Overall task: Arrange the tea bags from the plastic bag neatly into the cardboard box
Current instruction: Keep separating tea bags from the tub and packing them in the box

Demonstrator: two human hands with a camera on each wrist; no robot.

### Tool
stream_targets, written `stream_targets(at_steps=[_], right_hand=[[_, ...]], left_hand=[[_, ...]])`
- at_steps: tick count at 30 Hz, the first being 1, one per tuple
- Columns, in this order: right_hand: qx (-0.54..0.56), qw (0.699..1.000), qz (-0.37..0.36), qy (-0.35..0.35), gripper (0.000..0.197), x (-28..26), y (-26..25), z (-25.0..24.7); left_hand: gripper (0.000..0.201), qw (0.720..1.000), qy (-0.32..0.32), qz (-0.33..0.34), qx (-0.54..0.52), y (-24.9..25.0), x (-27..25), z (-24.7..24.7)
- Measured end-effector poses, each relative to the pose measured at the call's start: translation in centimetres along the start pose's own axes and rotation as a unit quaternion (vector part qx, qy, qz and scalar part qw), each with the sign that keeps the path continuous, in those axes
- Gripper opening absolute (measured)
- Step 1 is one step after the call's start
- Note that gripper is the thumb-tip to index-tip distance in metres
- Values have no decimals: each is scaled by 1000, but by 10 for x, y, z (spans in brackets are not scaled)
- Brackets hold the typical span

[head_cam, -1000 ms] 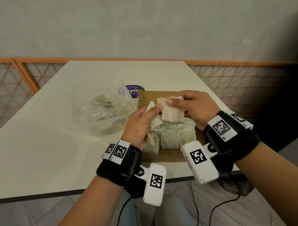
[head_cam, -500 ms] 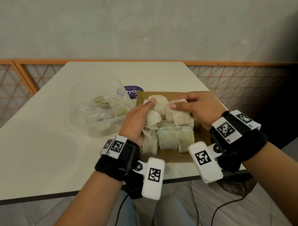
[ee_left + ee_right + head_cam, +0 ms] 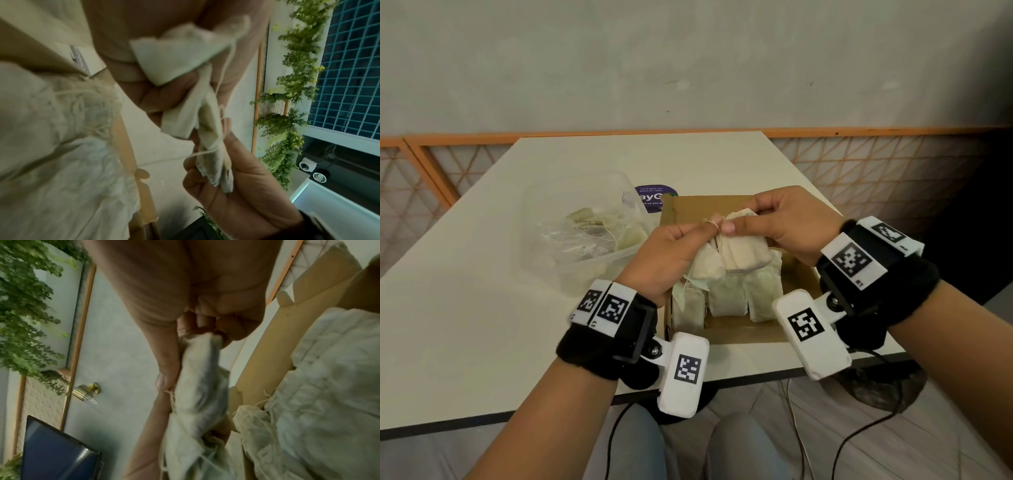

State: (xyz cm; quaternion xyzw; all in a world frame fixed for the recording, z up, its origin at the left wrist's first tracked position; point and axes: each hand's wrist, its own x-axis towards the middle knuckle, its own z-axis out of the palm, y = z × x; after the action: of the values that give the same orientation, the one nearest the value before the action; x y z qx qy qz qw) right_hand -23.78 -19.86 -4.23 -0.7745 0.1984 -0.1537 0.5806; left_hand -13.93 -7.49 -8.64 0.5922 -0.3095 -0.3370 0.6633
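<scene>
Hands met above the cardboard box (image 3: 726,205): the left hand (image 3: 671,253) pinched a tea bag (image 3: 707,263) with string looped round a fingertip, the right hand (image 3: 787,222) gripped another tea bag (image 3: 744,251), probably untangling strings before placing. Packed tea bags (image 3: 726,299) filled the box's 6 o'clock end; the plastic container (image 3: 585,236) sat at 9 o'clock.

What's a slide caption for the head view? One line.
Both hands, left and right, hold tea bags over the half-filled box.
</scene>
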Motion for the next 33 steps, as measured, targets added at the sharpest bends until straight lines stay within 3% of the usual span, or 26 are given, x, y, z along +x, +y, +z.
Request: stream_targets(at_steps=[4, 6, 8, 10, 14, 16, 18, 20, 22, 25, 33], right_hand=[[-6, 999, 8, 34, 81, 11, 12, 3], [4, 999, 16, 42, 70, 10, 9, 5], [29, 999, 26, 33, 41, 8, 6, 6], [44, 998, 41, 28, 35, 10, 7, 7], [4, 995, 99, -16, 76, 8, 13, 6], [34, 989, 132, -59, 55, 2, 18, 7], [70, 988, 131, -41, 21, -2, 22, 10], [94, 988, 126, 1, 9, -3, 29, 11], [108, 985, 135, 24, 7, -6, 35, 12], [39, 990, 137, 1, 4, -16, 47, 21], [-62, 991, 108, -55, 7, -20, 62, 52]], left_hand=[[41, 1000, 12, -17, -22, 1, -4, 3], [53, 1000, 11, -7, -1, -2, -4, 3], [30, 1000, -5, 4, 7, -3, -5, 4], [10, 1000, -14, 4, -2, -4, -7, 4], [19, 1000, 2, 5, 5, -3, -7, -5], [25, 1000, -6, -6, 13, -2, -7, -11], [26, 1000, -10, -5, 23, -4, -9, -15], [21, 1000, 22, -2, 16, -7, -11, -20], [17, 997, 64, -2, -42, -7, -13, -28], [16, 981, 104, -4, -161, -8, -13, -42], [20, 971, 72, -98, -207, -29, -11, -29]])
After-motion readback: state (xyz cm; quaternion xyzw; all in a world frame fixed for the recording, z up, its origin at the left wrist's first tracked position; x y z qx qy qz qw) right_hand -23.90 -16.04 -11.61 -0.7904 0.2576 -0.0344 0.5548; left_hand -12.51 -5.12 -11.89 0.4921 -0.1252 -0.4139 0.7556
